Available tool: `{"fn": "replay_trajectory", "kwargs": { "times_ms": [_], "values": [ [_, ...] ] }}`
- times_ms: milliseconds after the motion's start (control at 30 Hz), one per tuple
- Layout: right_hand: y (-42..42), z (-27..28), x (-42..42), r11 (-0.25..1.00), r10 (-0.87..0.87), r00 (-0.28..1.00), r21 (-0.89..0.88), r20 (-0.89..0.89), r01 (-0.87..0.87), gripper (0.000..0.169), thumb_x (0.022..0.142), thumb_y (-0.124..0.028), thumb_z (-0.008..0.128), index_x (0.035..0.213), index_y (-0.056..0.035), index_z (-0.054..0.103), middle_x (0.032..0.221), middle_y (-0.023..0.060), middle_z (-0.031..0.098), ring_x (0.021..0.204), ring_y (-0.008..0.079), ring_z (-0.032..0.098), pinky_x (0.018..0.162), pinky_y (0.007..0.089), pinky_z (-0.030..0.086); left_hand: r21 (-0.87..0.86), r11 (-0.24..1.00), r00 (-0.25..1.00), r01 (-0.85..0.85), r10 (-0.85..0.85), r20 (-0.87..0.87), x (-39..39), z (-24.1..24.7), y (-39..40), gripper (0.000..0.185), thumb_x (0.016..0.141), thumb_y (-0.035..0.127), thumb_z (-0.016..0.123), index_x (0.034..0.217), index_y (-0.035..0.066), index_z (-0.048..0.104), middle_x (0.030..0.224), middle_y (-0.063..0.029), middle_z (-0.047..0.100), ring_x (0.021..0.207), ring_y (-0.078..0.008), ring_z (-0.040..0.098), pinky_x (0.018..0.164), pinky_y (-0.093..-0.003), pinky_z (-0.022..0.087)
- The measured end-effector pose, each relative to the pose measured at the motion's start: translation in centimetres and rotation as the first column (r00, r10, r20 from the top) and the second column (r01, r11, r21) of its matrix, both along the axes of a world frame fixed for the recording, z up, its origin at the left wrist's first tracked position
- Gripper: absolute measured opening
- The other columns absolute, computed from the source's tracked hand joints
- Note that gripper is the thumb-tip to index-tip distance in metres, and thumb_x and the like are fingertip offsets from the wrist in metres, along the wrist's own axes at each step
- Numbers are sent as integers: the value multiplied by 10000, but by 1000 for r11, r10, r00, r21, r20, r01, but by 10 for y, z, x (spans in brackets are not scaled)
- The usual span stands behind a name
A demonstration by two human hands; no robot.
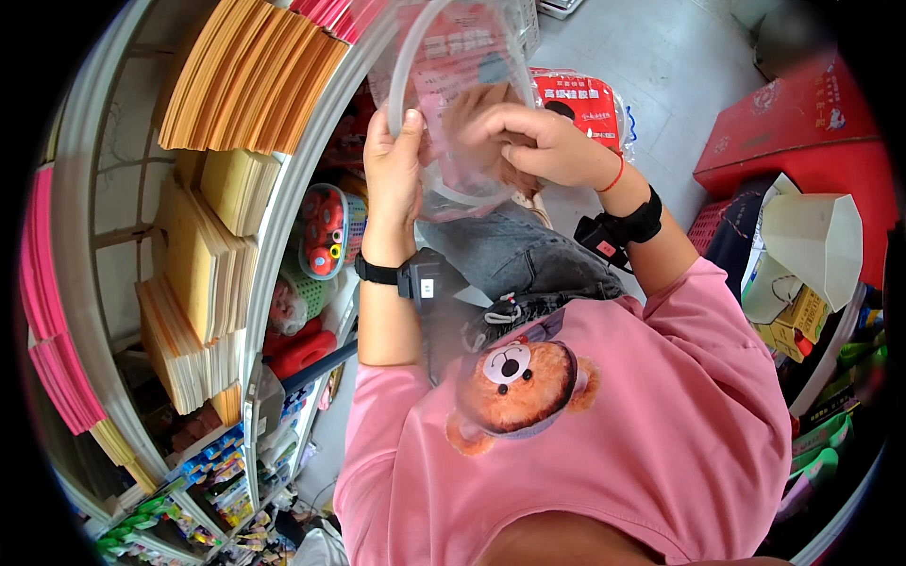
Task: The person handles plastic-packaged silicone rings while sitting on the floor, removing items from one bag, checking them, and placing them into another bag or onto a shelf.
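Before my chest, my left hand (400, 145) grips the edge of a clear plastic package, thumb on top, and a translucent whitish ring (401, 78) shows at its rim. Red and white printing marks the package (453, 49). My right hand (524, 145) is over the package's right part with bent fingers; blur hides whether they pinch it. Beyond my right wrist lies a red printed package (580, 106) with a clear edge.
Shelves at the left hold stacked tan paper envelopes (248, 78), pink stacks (49, 247) and a basket of red items (325, 226). A red box (786, 134) and an open white container (814, 237) stand at the right. Grey floor (658, 78) lies beyond my hands.
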State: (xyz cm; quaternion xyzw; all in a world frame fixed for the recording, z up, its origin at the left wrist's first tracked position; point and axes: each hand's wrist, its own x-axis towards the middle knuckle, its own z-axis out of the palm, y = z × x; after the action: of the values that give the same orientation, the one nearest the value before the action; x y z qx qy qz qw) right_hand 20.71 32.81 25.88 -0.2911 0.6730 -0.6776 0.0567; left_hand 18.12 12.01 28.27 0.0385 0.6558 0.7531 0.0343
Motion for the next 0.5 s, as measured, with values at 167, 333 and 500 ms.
{"fn": "replay_trajectory", "kwargs": {
  "times_ms": [167,333,500],
  "values": [
    [20,-60,-10,937,-133,989,317,-61,146,373,774,49,444,1120,-18,565,840,54,604,802,138,596,698,256,474,87,993,997,-75,73,26,1,7,6,411,921,176,563,1303,61,461,953,30,555,744,-50,494,631,-210,423],
    [17,-28,4,843,-375,927,415,-3,342,509,787,-180,627,1259,-47,492,862,97,618,784,181,603,700,287,480,100,992,997,-82,81,18,2,-10,17,416,933,204,545,1314,79,430,1058,7,540,862,-70,521,706,-225,456],
    [-13,-17,19,622,-361,798,513,-483,592,829,687,-467,716,1344,-67,405,955,152,634,822,299,632,691,372,502,24,999,999,21,-20,-32,8,-37,47,449,939,232,538,1332,77,386,1123,-24,519,954,-109,523,815,-289,463]
  ]
}}
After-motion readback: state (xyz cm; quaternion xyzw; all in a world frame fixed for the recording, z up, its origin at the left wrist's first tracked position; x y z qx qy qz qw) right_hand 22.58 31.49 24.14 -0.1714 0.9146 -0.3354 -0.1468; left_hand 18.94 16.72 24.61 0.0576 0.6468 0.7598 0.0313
